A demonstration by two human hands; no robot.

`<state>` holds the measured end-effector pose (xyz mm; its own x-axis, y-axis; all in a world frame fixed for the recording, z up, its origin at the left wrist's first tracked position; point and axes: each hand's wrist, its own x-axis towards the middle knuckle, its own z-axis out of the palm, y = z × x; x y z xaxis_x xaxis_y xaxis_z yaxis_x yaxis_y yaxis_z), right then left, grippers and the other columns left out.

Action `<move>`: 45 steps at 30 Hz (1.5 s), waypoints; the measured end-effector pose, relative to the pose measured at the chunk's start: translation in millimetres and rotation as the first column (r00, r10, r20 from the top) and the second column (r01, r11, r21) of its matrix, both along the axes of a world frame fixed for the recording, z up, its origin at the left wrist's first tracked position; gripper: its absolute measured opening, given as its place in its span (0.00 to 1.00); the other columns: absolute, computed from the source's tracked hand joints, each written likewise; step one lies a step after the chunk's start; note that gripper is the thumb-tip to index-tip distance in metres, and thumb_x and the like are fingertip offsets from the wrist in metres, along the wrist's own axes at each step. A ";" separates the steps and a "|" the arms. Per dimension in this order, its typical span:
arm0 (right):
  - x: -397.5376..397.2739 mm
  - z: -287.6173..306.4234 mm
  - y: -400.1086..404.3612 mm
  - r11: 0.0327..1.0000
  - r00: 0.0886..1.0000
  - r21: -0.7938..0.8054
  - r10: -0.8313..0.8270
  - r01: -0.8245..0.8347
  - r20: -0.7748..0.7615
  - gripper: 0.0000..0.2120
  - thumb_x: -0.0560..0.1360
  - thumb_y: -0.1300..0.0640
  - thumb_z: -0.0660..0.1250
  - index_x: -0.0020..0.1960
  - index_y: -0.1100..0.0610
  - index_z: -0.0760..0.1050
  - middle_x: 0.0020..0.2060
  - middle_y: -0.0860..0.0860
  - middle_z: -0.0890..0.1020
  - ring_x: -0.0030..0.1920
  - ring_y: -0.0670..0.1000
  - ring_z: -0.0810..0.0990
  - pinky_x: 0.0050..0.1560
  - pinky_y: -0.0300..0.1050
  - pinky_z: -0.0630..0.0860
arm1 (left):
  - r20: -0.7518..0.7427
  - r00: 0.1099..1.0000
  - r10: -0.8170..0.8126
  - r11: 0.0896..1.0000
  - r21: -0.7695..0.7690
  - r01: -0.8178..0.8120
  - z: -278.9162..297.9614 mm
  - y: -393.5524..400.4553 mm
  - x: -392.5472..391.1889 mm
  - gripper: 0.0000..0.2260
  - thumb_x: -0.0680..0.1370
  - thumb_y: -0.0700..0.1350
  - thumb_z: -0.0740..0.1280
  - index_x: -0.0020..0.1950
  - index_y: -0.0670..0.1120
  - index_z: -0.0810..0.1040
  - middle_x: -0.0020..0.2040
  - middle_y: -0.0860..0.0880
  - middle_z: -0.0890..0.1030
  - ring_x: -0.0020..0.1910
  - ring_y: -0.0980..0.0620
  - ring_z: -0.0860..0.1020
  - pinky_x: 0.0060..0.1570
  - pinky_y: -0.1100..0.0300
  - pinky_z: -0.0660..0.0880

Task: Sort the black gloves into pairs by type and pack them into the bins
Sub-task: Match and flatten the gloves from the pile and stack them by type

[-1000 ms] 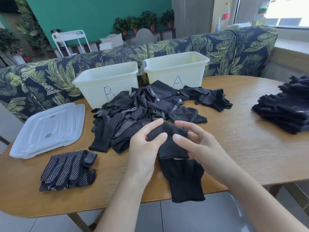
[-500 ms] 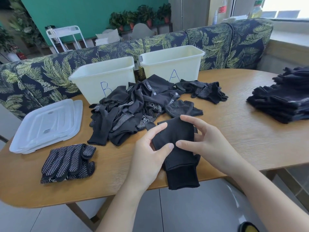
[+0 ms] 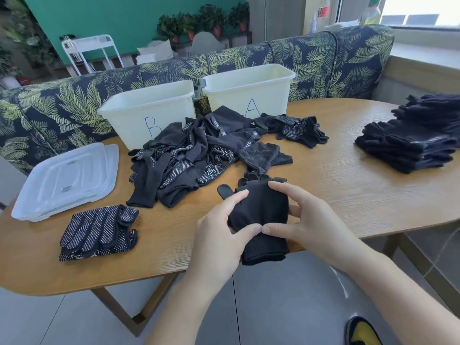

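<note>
Plain black gloves (image 3: 261, 210), pinched between both hands' fingers (image 3: 242, 195)

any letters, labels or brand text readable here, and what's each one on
"B": blue handwritten letter on the left white bin.
"A": blue handwritten letter on the right white bin.
Woven cuff tags on the glove pile: too small to read.
Red label on the windowsill bottle: blurred, unreadable.

On the table (image 3: 348, 185) before you, the glove heap (image 3: 199, 155) sits at 12 o'clock, bins B (image 3: 149, 113) and A (image 3: 249, 90) behind it. Lids (image 3: 67, 180) lie at 10, dotted gloves (image 3: 99, 230) at 9, the stack (image 3: 418, 135) at 2.
</note>
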<state>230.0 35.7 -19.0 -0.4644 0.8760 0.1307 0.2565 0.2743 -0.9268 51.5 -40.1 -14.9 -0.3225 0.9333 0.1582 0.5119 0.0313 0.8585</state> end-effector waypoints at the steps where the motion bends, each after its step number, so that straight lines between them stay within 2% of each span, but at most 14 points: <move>1: -0.3 -1.0 0.5 1.000 1.000 0.017 0.000 -0.001 0.019 0.40 0.68 0.57 0.82 0.75 0.43 0.68 0.67 0.38 0.77 0.64 0.37 0.78 0.61 0.42 0.79 | -0.014 1.000 0.001 1.000 0.005 -0.001 0.4 0.0 0.2 0.28 0.71 0.45 0.79 0.68 0.65 0.77 0.49 0.59 0.85 0.39 0.53 0.82 0.49 0.53 0.81; 4: -1.5 -2.8 1.6 0.998 0.998 0.061 0.006 -0.010 0.064 0.42 0.66 0.54 0.83 0.76 0.43 0.67 0.68 0.33 0.73 0.65 0.39 0.77 0.64 0.42 0.77 | -0.048 0.999 -0.005 1.000 -0.001 0.005 -1.3 1.5 -1.4 0.29 0.71 0.46 0.79 0.68 0.66 0.76 0.50 0.58 0.85 0.40 0.53 0.82 0.50 0.53 0.81; 7: -0.4 -5.3 4.8 0.991 0.982 0.135 -0.007 -0.018 0.187 0.44 0.64 0.47 0.83 0.76 0.44 0.67 0.70 0.34 0.70 0.63 0.41 0.77 0.64 0.45 0.77 | -0.113 0.993 -0.023 1.000 -0.005 0.023 -3.0 1.9 -4.2 0.30 0.71 0.46 0.79 0.69 0.65 0.76 0.56 0.61 0.83 0.53 0.58 0.82 0.57 0.57 0.79; 9: 1.8 -5.6 7.2 0.977 0.956 0.206 -0.014 -0.048 0.292 0.44 0.64 0.42 0.82 0.76 0.45 0.68 0.70 0.39 0.71 0.60 0.38 0.76 0.63 0.34 0.72 | -0.180 0.983 -0.031 1.000 -0.007 0.030 -2.2 1.5 -5.3 0.29 0.71 0.46 0.79 0.69 0.62 0.76 0.59 0.63 0.81 0.58 0.64 0.78 0.60 0.65 0.74; 11: 4.7 -4.6 10.0 0.975 0.948 0.217 -0.017 -0.055 0.317 0.43 0.63 0.38 0.80 0.74 0.44 0.69 0.66 0.37 0.72 0.59 0.35 0.73 0.59 0.27 0.66 | -0.207 0.978 -0.032 0.999 -0.018 0.029 -0.7 2.0 -6.8 0.28 0.71 0.47 0.79 0.69 0.62 0.77 0.61 0.63 0.80 0.60 0.66 0.75 0.61 0.68 0.71; 16: 10.7 -5.0 25.3 0.970 0.950 0.236 -0.118 0.048 0.290 0.38 0.63 0.29 0.71 0.70 0.43 0.73 0.62 0.36 0.75 0.64 0.43 0.72 0.61 0.40 0.66 | -0.220 0.974 -0.061 0.994 -0.100 0.039 2.4 6.4 -12.5 0.30 0.70 0.51 0.79 0.70 0.64 0.75 0.62 0.64 0.78 0.65 0.61 0.72 0.69 0.57 0.68; 18: 12.3 -5.7 32.5 0.971 0.952 0.229 -0.135 0.071 0.276 0.36 0.64 0.29 0.69 0.68 0.43 0.75 0.60 0.37 0.77 0.62 0.42 0.74 0.59 0.38 0.68 | -0.237 0.969 -0.070 0.992 -0.120 0.042 3.7 7.8 -13.9 0.30 0.70 0.52 0.79 0.70 0.65 0.74 0.62 0.64 0.77 0.66 0.60 0.72 0.70 0.53 0.67; 22: 12.9 -4.3 40.4 0.974 0.966 0.201 -0.144 0.101 0.213 0.29 0.65 0.30 0.69 0.61 0.41 0.79 0.54 0.33 0.82 0.58 0.34 0.77 0.54 0.22 0.67 | -0.255 0.962 -0.095 0.986 -0.160 0.055 5.5 9.4 -14.8 0.30 0.70 0.53 0.79 0.70 0.66 0.73 0.56 0.68 0.73 0.67 0.60 0.69 0.72 0.52 0.64; 25: 11.1 -6.9 43.0 0.978 0.971 0.186 -0.133 0.096 0.199 0.21 0.68 0.33 0.71 0.59 0.36 0.78 0.53 0.33 0.82 0.58 0.33 0.77 0.59 0.29 0.70 | -0.244 0.964 -0.104 0.983 -0.172 0.062 5.9 10.6 -16.5 0.31 0.70 0.53 0.79 0.70 0.67 0.73 0.56 0.72 0.72 0.67 0.60 0.70 0.72 0.51 0.64; 28: 9.7 -9.9 46.2 0.979 0.975 0.167 -0.141 0.112 0.173 0.17 0.72 0.36 0.73 0.59 0.36 0.79 0.50 0.34 0.83 0.56 0.34 0.78 0.60 0.37 0.73 | -0.224 0.970 -0.094 0.985 -0.161 0.059 5.2 12.2 -18.0 0.32 0.68 0.53 0.80 0.68 0.68 0.74 0.62 0.66 0.76 0.68 0.60 0.71 0.72 0.51 0.66; 32: 10.2 -9.6 47.3 0.977 0.972 0.173 -0.154 0.124 0.176 0.13 0.73 0.38 0.72 0.56 0.39 0.82 0.44 0.25 0.80 0.53 0.32 0.77 0.50 0.24 0.67 | -0.201 0.974 -0.102 0.985 -0.159 0.070 4.9 13.0 -20.8 0.31 0.67 0.53 0.81 0.68 0.68 0.75 0.64 0.65 0.77 0.67 0.61 0.71 0.71 0.54 0.68; 35: 11.5 -9.4 45.9 0.960 0.964 0.224 -0.207 0.167 0.168 0.12 0.74 0.41 0.72 0.56 0.42 0.83 0.44 0.30 0.82 0.52 0.33 0.77 0.48 0.22 0.66 | -0.156 0.987 -0.042 0.995 -0.097 0.027 4.1 14.0 -26.5 0.26 0.70 0.54 0.78 0.67 0.64 0.77 0.63 0.66 0.78 0.66 0.63 0.73 0.69 0.56 0.70; 39: 10.0 -10.3 42.3 0.938 0.945 0.318 -0.220 0.137 0.243 0.13 0.75 0.43 0.72 0.57 0.45 0.83 0.44 0.33 0.79 0.51 0.39 0.77 0.51 0.29 0.66 | -0.183 0.981 0.063 0.996 -0.048 -0.073 4.1 16.3 -32.1 0.17 0.76 0.51 0.74 0.64 0.58 0.80 0.61 0.62 0.80 0.62 0.62 0.76 0.68 0.58 0.71; 45: 7.2 -14.5 42.7 0.922 0.913 0.380 -0.215 0.073 0.346 0.18 0.73 0.39 0.71 0.60 0.44 0.81 0.46 0.32 0.74 0.55 0.47 0.73 0.61 0.46 0.69 | -0.300 0.949 0.092 0.993 -0.037 -0.108 1.9 18.0 -30.9 0.16 0.77 0.51 0.73 0.65 0.55 0.81 0.63 0.60 0.80 0.65 0.57 0.75 0.68 0.60 0.67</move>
<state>237.1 78.4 -33.5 -0.4122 0.8656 0.2841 0.6256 0.4957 -0.6024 20.6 -22.1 -13.0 -0.3600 0.9083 0.2130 0.7359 0.1361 0.6633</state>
